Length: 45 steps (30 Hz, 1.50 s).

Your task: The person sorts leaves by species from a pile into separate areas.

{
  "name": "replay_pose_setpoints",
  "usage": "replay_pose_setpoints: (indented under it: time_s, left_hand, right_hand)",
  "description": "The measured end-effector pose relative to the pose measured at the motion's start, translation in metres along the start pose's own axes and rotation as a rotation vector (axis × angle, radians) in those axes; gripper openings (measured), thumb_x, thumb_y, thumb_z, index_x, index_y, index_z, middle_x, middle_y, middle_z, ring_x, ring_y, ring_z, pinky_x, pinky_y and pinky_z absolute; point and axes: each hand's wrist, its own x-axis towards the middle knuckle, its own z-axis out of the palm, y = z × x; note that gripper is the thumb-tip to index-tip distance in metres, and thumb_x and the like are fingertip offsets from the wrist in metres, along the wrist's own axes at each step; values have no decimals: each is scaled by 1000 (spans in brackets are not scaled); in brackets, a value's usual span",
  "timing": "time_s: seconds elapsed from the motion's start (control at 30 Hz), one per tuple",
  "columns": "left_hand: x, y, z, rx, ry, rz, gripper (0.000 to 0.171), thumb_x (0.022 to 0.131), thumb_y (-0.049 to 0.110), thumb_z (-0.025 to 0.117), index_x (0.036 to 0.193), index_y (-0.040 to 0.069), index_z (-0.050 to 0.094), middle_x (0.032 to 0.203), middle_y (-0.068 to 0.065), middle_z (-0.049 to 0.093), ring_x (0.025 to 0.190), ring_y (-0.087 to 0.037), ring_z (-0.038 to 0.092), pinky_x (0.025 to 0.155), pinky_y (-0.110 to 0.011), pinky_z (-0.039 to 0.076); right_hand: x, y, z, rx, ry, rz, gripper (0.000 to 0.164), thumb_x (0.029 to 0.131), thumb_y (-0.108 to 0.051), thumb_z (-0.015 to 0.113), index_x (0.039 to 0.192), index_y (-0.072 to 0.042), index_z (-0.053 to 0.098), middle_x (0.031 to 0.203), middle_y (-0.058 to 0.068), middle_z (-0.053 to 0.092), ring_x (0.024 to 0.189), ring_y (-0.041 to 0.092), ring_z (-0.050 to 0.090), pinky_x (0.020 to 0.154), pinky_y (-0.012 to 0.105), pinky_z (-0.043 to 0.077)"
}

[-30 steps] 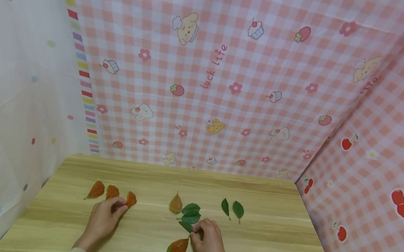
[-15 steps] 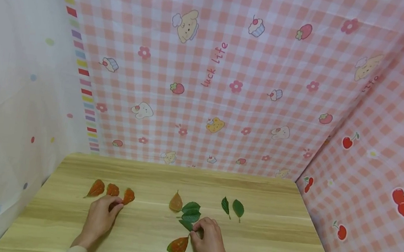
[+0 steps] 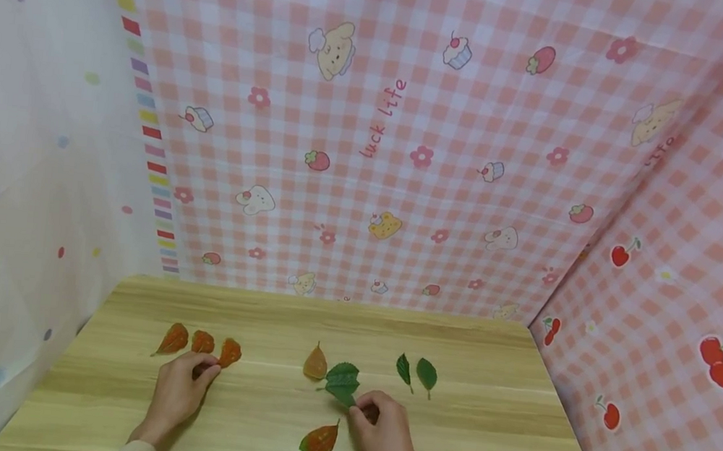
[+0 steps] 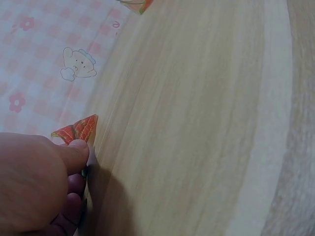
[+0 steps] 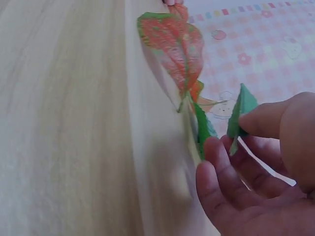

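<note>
My left hand (image 3: 179, 388) pinches the lower end of a red-orange leaf (image 3: 231, 352) between thumb and fingers; the left wrist view shows the thumb pressed over this leaf (image 4: 84, 129). Two more red-orange leaves, an outer one (image 3: 175, 338) and a middle one (image 3: 202, 341), lie beside it in a row. Near the table's middle, a green leaf (image 3: 345, 397) is pinched by my right hand (image 3: 384, 431). In the right wrist view that leaf (image 5: 240, 110) stands tilted up, thumb against it. Another green leaf (image 3: 342, 376) lies just beyond, overlapped by it in the head view.
A red leaf with green edges (image 3: 319, 441) lies nearer me, left of my right hand. An orange-brown leaf (image 3: 315, 363) sits behind the green ones. Two green leaves (image 3: 426, 374) lie farther right on the wooden table (image 3: 478, 440). Patterned cloth (image 3: 476, 120) walls the back and sides.
My right hand has shifted slightly right, raising and tilting the green leaf it pinches. My left hand has drawn its red-orange leaf a little left and away from me, then stayed still.
</note>
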Motion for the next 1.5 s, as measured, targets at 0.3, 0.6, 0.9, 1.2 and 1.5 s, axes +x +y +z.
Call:
replay_pose_setpoints:
  time_s: [0.3,0.6,0.9,1.2,1.5]
  left_hand:
    - [0,0,0,-6,1,-2,9,90,-1,91,93,5,84,84,-4,80,73,-3,66,65,-25,54]
    - [0,0,-1,4,12,-4,10,90,0,92,92,6,85,83,-3,80,73,1,63,65,-26,55]
    - [-1,0,-1,1,11,-6,9,90,0,92,92,5,85,83,-2,79,72,0,64,65,-27,55]
    - [-2,-1,2,0,29,0,10,89,0,93,91,6,84,82,-2,79,72,0,64,65,-26,55]
    - [-1,0,4,-2,46,19,11,89,0,94,91,6,85,82,-2,79,71,-1,65,64,-27,56]
  right_hand:
    - [-3,-4,-17,227,36,101,7,108,-11,77,108,-4,76,102,11,80,86,7,70,79,19,58]
    - [-2,1,-31,337,189,106,15,109,-8,73,100,-3,84,95,22,84,80,15,81,79,24,67]
    - [-6,10,-47,401,241,200,9,99,4,82,108,6,80,101,23,83,83,13,82,78,21,66]
    - [-6,19,-60,371,315,224,17,96,7,83,111,8,76,104,17,84,86,5,78,79,19,65]
    - [-8,24,-77,193,391,201,10,102,-1,81,111,-1,83,112,16,83,91,-2,73,82,15,60]
